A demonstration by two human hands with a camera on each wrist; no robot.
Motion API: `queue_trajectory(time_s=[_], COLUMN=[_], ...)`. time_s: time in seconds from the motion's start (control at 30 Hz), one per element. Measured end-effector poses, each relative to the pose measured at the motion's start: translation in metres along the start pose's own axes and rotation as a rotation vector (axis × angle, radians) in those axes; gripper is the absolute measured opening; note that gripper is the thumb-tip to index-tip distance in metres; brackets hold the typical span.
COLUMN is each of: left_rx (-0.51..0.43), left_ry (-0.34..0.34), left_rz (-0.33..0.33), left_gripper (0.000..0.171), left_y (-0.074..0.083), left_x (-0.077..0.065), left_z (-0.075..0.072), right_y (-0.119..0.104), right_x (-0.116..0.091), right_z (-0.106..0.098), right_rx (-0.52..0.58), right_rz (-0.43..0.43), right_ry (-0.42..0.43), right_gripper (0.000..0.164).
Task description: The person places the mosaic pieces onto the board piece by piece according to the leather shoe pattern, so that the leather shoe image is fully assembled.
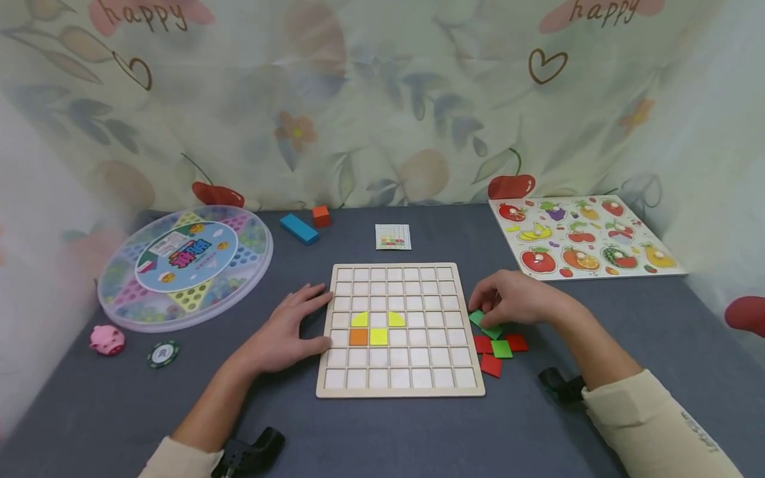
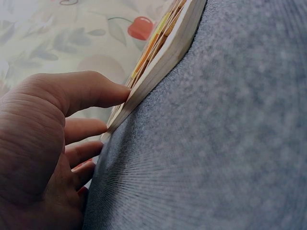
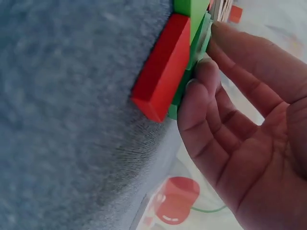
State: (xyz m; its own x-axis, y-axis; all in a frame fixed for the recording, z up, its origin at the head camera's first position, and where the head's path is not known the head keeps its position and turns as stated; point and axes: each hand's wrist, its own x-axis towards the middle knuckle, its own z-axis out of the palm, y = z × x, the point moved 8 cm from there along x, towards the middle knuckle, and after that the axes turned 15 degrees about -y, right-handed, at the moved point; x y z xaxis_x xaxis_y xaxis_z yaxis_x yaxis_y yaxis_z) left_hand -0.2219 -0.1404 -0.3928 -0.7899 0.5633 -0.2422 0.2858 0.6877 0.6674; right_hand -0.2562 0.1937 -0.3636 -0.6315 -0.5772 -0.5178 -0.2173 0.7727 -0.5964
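Note:
A pale wooden grid board (image 1: 400, 392) lies in the middle of the table. In its cells are an orange square tile (image 1: 358, 337), a yellow square tile (image 1: 379, 336) and two yellow rounded-corner tiles (image 1: 397, 319). My left hand (image 1: 287, 335) rests at the board's left edge, thumb and fingertips touching it, fingers loosely extended. Right of the board, my right hand (image 1: 520, 295) pinches a green tile (image 1: 493, 332) between thumb and fingertips, over the tile pile. Another green tile (image 1: 502, 349) and several red tiles (image 1: 491, 366) lie just below that hand.
A small pattern card (image 1: 393, 237) lies behind the board. A round game box (image 1: 263, 265), blue block (image 1: 299, 229), orange block (image 1: 321, 216), pink pig (image 1: 107, 340) and poker chip (image 1: 163, 354) are to the left. A fruit puzzle board (image 1: 588, 238) lies back right, before a patterned curtain.

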Motion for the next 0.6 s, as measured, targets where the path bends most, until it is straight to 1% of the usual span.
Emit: queue_trajectory(time_s=[0.17,0.33,0.47,0.6], left_rx=[-0.002,-0.001,0.0,0.0], left_ry=[-0.002,0.003,0.002,-0.002], left_rz=[0.004,-0.003,-0.002,-0.002], left_gripper=[0.077,0.077,0.076,0.076], left_y=[-0.0003,-0.001,-0.0005,-0.0006], left_x=[-0.0003,-0.0008,-0.0007,-0.0009], left_z=[-0.0008,-0.0007,-0.0011,-0.0018], right_y=[-0.0034,-0.0058,-0.0051,-0.0082], right_x=[0.0005,0.0023,0.0021,0.0019], right_z=[0.001,0.0001,-0.0008,-0.0043], right_rx=[-0.036,-0.056,-0.02,0.037], right_rz=[0.019,0.001,-0.017,-0.035], right_ry=[-0.007,-0.007,-0.012,0.014], right_gripper=[0.018,0.017,0.017,0.014])
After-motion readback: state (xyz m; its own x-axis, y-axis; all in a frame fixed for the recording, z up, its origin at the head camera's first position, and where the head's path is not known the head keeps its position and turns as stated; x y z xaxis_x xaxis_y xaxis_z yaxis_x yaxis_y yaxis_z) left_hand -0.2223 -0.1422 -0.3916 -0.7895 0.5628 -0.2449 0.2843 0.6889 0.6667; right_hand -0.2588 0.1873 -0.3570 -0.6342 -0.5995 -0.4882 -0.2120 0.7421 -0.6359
